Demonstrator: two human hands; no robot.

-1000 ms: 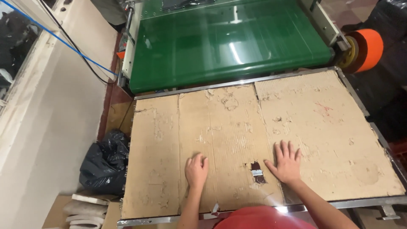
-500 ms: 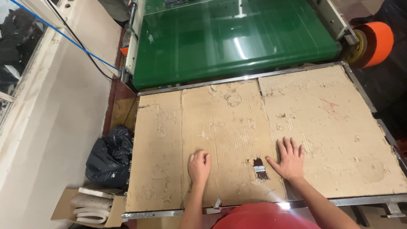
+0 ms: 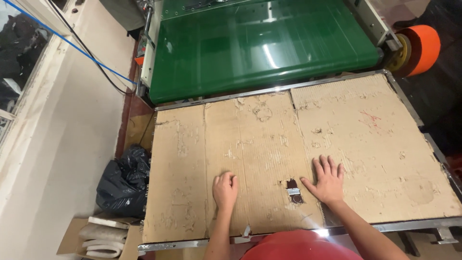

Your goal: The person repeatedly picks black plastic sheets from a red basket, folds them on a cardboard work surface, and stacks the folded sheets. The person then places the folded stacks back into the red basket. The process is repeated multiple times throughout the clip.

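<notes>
The left hand point(image 3: 225, 189) lies palm down with its fingers together and a little curled, and the right hand point(image 3: 327, 179) lies flat with its fingers spread apart; both press on the worn, scuffed brown cardboard sheet point(image 3: 269, 144) and grasp nothing. This sheet covers the metal-framed surface point(image 3: 409, 224), and between the hands it has a small torn hole point(image 3: 292, 187) showing a metal part. Behind the cardboard is a smooth, shiny green conveyor belt point(image 3: 260, 43); an orange roller point(image 3: 423, 42) is at its right end, and a crumpled black plastic bag point(image 3: 122, 180) sits on the floor to the left.
</notes>
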